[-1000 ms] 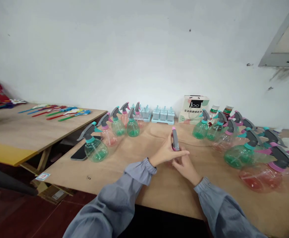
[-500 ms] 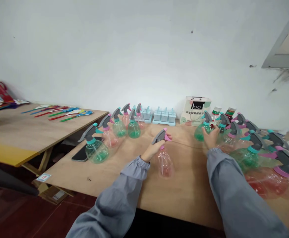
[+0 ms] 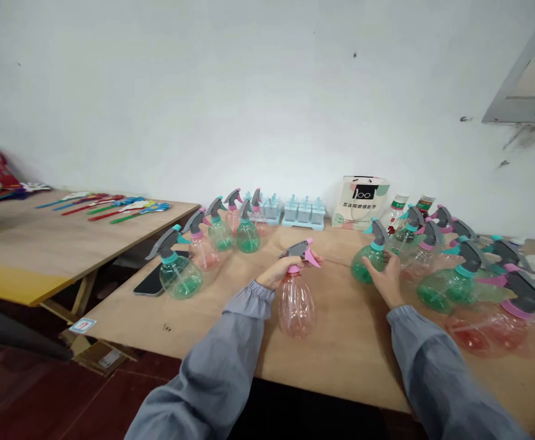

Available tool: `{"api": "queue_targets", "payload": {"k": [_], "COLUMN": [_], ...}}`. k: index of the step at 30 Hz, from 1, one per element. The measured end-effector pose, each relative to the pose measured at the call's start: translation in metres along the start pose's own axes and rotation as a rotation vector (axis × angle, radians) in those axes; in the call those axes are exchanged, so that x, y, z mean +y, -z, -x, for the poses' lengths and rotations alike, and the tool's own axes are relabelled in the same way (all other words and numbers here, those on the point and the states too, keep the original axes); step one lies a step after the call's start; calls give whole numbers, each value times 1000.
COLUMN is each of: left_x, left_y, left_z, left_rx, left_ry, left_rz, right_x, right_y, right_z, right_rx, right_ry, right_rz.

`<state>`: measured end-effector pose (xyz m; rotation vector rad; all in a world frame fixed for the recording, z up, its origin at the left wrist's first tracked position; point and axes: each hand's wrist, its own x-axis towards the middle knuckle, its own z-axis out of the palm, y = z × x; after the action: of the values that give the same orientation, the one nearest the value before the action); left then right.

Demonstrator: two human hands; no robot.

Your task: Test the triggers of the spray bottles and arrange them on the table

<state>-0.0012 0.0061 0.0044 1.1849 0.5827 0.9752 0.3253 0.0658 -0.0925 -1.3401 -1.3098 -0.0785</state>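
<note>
My left hand (image 3: pixel 278 271) is wrapped round the neck of a pink spray bottle (image 3: pixel 297 308), just under its grey and pink trigger head. The bottle is upright over the middle of the table; whether its base touches the wood I cannot tell. Farther right, my right hand (image 3: pixel 387 278) grips the side of a green spray bottle (image 3: pixel 362 264) with a grey and teal head, thumb on the near side. Beside that hand, on the right, stand a pink spray bottle (image 3: pixel 418 264) and a green one (image 3: pixel 450 287), among several others.
Several spray bottles, one of them green (image 3: pixel 180 281), stand at the left by a black phone (image 3: pixel 150 282). Light-blue ice-pop moulds (image 3: pixel 304 214) and a paper bag (image 3: pixel 359 205) line the wall. Another table (image 3: pixel 29 244) holds colourful hand-shaped clappers (image 3: pixel 134 211).
My right hand has drawn the green spray bottle nearer and slightly left. The pink spray bottle in my left hand has turned and shifted a little left and nearer.
</note>
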Motion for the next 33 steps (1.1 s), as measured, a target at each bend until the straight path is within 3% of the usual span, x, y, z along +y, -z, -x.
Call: {"api": "queue_targets", "payload": {"k": [3,11,16,21,27,33], "left_x": [0,-4,-5,-3,-5,1], "left_y": [1,1,1,4,0,3], "left_z": [-1,-4,-5,-5,-6,-4], "left_rx": [-11,-9,25,37,-7,23], "left_ry": [38,-39,-32,100,-35,120], "left_rz": [-26,-12,30,1,50,11], "right_x": [-14,-35,-35,-34,-37,-37], "right_y": [14,31,33,32,33,33], "right_z": [23,52,56,56,57,58], "right_rx": [-44,-112,-118,-120,-125,-120], "right_ry": [34,66,51,52,42,33], "right_rz": [-10,-58,-77,-78,-86,-95]}}
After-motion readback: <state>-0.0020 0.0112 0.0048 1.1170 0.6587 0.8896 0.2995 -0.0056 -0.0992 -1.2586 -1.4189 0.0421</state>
